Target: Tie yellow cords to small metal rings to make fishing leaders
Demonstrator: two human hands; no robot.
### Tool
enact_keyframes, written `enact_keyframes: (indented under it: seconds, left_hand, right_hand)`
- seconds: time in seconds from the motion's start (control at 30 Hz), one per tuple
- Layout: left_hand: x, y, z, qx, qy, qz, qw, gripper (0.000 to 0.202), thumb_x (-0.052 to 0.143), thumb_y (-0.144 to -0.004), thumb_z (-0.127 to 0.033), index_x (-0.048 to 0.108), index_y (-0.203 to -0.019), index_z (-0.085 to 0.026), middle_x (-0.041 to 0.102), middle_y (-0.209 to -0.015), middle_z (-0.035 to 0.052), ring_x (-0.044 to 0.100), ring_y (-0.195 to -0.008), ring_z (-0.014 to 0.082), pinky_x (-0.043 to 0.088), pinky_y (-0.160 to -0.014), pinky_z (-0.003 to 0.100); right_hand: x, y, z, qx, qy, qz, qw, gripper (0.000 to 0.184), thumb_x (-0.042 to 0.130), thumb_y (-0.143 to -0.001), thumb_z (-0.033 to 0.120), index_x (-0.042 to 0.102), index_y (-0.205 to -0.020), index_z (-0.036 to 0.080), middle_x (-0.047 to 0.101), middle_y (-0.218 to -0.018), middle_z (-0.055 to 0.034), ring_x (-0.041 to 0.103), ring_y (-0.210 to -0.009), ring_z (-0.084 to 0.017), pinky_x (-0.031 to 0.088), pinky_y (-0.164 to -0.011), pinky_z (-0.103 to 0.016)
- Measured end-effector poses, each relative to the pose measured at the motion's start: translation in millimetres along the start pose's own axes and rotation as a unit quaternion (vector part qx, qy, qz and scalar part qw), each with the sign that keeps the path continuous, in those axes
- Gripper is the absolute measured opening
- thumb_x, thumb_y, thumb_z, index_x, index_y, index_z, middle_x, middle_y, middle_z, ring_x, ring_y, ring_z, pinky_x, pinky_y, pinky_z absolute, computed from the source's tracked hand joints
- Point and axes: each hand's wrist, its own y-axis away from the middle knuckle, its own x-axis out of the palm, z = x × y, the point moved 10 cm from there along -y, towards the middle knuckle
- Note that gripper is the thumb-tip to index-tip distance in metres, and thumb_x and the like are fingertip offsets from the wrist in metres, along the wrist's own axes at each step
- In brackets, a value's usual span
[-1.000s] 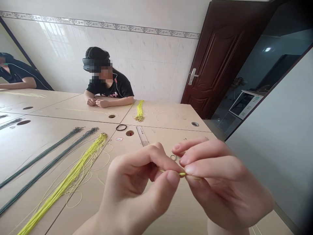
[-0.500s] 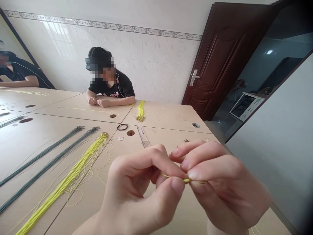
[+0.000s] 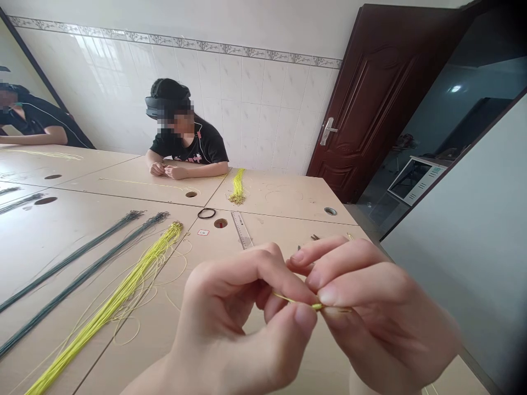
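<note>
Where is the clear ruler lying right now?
In the head view, the ruler lies flat on the table just beyond the left hand, right of the red-ringed hole and black ring.

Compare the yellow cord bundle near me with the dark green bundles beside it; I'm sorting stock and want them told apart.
The yellow cord bundle is bright, while the dark green cord bundles are near black. The yellow cord bundle has loose strands curling out along its side; the dark green cord bundles lie tight and straight. The yellow is one bundle; the green are two. All lie flat on the table, slanting the same way, with small fittings at their far ends.
</note>
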Motion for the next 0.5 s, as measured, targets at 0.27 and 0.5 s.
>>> enact_keyframes:
  seconds: [0.27,0.5]
  left_hand:
    - [-1.0,-1.5,-3.7,0.005,-0.026,-0.019,0.999,0.015,0.056,-0.069,-0.008,0.058,-0.058,-0.019,0.047,-0.052,-0.0041,0.044,-0.049,0.0086,0.039,-0.047,0.019]
    - [-0.2,-0.1,-6.0,0.010,-0.020,-0.017,1.000,0.015,0.055,-0.068,-0.009,0.057,-0.058,-0.019,0.048,-0.051,-0.0043,0.044,-0.049,0.0086,0.038,-0.046,0.019]
  right_hand:
    - [-1.8,0.7,2.0,-0.005,0.002,0.001,1.000,0.024,0.059,-0.074,-0.005,0.066,-0.091,0.009,0.065,-0.087,-0.0031,0.063,-0.083,-0.016,0.057,-0.082,-0.037]
    - [-0.9,0.9,0.5,-0.001,0.006,0.002,1.000,0.025,0.059,-0.074,-0.006,0.066,-0.092,0.010,0.066,-0.088,-0.0030,0.063,-0.084,-0.016,0.057,-0.083,-0.037]
